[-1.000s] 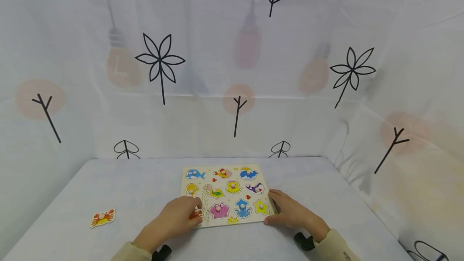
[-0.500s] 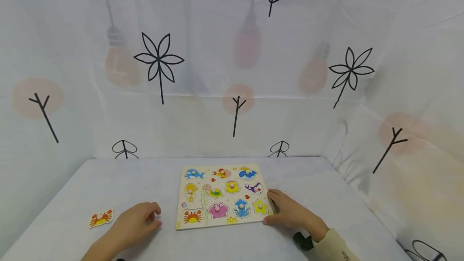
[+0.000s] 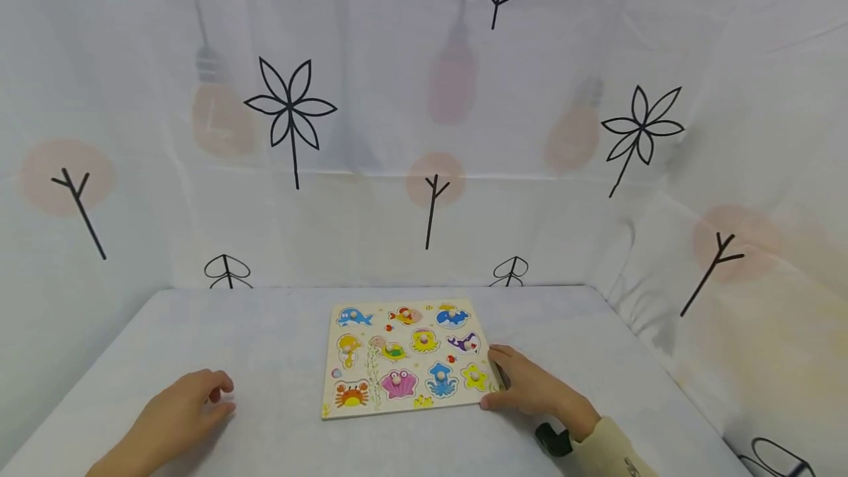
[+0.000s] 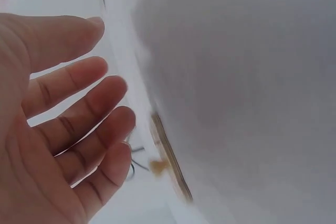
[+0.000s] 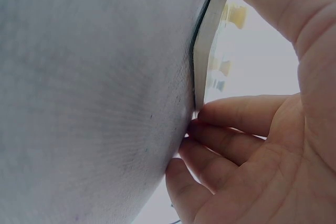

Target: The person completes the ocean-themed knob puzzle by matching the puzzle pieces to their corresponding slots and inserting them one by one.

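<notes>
A wooden peg puzzle board (image 3: 457,401) lies flat on the table, with knobbed sea-animal pieces across it and a crab picture (image 3: 351,394) at its near left corner. My right hand (image 3: 533,389) holds the board's right side, thumb at the near corner and fingers along the edge. Well left of the board, my left hand (image 3: 179,411) is low over the table, fingers loosely bent and nothing between them. In the left wrist view, a thin wooden piece with a knob (image 4: 170,158) appears edge-on just beyond the fingertips, apart from them. The hand hides this piece in the head view.
A white cloth covers the table (image 3: 278,330). Printed white curtains (image 3: 371,227) rise at the back and both sides. A dark strap (image 3: 553,440) sits at my right wrist.
My left hand has left the board's near left corner and moved left, to where the loose crab piece lay, now covering it. The right hand stays at the board.
</notes>
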`<state>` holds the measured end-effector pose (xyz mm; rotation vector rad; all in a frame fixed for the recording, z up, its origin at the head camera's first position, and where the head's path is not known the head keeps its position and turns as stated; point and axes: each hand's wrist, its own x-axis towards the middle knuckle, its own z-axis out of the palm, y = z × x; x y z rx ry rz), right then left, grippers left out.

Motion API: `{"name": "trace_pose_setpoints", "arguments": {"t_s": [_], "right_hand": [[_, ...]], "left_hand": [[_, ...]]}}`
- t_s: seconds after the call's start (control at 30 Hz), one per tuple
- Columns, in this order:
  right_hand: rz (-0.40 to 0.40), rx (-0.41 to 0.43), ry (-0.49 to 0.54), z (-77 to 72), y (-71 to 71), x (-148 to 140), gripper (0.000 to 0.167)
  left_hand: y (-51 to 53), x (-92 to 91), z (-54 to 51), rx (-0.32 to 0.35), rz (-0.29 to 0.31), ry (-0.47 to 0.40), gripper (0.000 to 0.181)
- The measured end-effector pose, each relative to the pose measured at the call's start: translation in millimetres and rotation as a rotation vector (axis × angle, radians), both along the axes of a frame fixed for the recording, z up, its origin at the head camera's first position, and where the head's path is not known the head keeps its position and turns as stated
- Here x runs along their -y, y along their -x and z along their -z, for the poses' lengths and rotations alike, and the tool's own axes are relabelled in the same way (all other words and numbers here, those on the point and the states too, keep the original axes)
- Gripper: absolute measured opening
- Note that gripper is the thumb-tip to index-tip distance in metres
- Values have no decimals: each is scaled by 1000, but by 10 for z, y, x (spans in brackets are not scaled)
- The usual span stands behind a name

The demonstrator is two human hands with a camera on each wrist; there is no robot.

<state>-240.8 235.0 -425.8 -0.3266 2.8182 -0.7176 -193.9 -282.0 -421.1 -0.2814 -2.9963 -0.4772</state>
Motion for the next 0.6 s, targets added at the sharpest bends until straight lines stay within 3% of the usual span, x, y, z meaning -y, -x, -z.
{"name": "trace_pose_setpoints", "arguments": {"t_s": [0.33,0.5,0.6], "right_hand": [[3,3,-1,4,2,7,99],[12,1,-11,7,1,11,99],[14,-2,-13,6,2,11,99]], "left_hand": [[59,366,27,4,-26,-5,18],[72,486,67,-10,-19,3,17],[99,524,74,18,-25,-1,18]]}}
